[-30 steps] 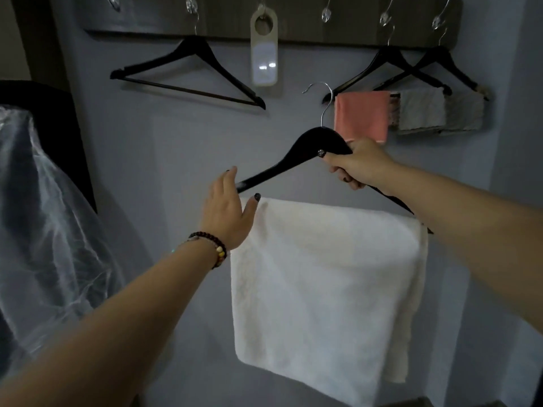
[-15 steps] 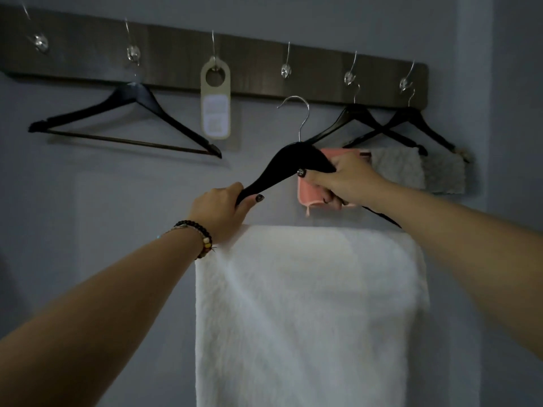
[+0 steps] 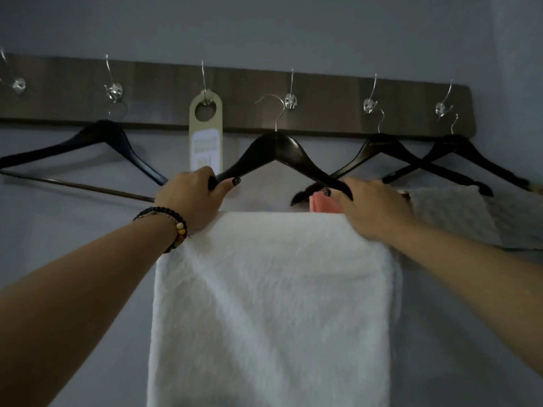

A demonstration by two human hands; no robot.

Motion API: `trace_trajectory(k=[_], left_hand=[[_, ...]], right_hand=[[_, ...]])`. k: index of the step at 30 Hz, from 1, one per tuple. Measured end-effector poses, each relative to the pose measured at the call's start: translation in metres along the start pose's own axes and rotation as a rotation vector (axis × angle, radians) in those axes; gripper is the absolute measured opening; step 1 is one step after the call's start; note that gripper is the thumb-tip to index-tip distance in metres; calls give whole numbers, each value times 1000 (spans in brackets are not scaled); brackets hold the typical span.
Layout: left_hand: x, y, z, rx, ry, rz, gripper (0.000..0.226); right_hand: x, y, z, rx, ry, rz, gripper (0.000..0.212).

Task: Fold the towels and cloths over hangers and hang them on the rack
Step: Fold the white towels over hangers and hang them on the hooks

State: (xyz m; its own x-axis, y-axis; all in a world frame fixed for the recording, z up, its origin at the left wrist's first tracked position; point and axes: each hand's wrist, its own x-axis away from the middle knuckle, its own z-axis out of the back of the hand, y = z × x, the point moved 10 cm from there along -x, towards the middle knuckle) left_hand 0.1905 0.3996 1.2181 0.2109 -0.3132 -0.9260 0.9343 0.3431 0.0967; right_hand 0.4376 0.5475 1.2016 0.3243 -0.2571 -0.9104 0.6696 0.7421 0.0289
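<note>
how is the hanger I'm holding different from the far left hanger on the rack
The held hanger carries a white towel over its bar; the left hanger has a bare bar. The held hanger is gripped at each shoulder by the left hand and right hand, its hook beside a peg; the left one hangs untouched. Both are dark, with metal hooks.

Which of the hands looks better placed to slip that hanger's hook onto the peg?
Probably the left hand. The hanger's hook opens leftward beside the free peg, and it grips the hanger arm there; the right hand grips the opposite arm.
</note>
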Motion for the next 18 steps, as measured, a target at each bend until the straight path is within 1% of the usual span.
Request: trace_trajectory(k=[5, 9, 11, 14, 18], left_hand=[[-67, 4, -8, -15, 86, -74, 45], [-111, 12, -26, -46, 137, -150, 52], [-122, 19, -40, -57, 139, -163, 49], [-128, 31, -62, -5, 98, -160, 48], [-137, 36, -83, 11, 94, -157, 48]], right_hand=[[-66, 16, -17, -14, 68, -3, 35], [-100, 36, -26, -14, 139, -3, 35], [-108, 49, -32, -3, 162, -8, 36], [-111, 65, -42, 9, 151, -35, 36], [-115, 80, -52, 5, 135, -57, 38]])
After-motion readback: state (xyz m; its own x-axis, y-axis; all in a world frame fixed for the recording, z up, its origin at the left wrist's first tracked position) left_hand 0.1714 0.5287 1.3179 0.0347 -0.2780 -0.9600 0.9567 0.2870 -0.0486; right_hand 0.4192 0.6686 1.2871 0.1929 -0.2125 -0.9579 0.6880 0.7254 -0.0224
